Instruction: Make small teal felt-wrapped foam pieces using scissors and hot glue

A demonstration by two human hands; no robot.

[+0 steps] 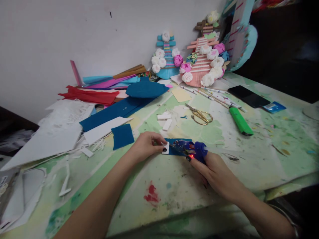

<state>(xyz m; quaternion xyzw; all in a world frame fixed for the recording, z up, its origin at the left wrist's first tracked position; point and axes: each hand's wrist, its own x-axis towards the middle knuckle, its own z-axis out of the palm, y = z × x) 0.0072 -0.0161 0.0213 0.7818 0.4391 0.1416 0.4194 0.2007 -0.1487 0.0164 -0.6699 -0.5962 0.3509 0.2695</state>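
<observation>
My left hand pinches a small white foam piece between thumb and fingers, at the left end of a dark blue paper strip. Wrapped round the handle of a blue glue gun is my right hand. A red light glows on the gun near my thumb, and its nozzle points left, close to the foam piece; whether it touches cannot be seen. Beyond the strip lie several loose white pieces. A blue paper square rests left of my left hand.
Gold-handled scissors, a green cutter and a black phone lie to the right, near several marker pens. Blue sheets, red crepe paper and white board cover the left. Flower-decorated models stand by the wall.
</observation>
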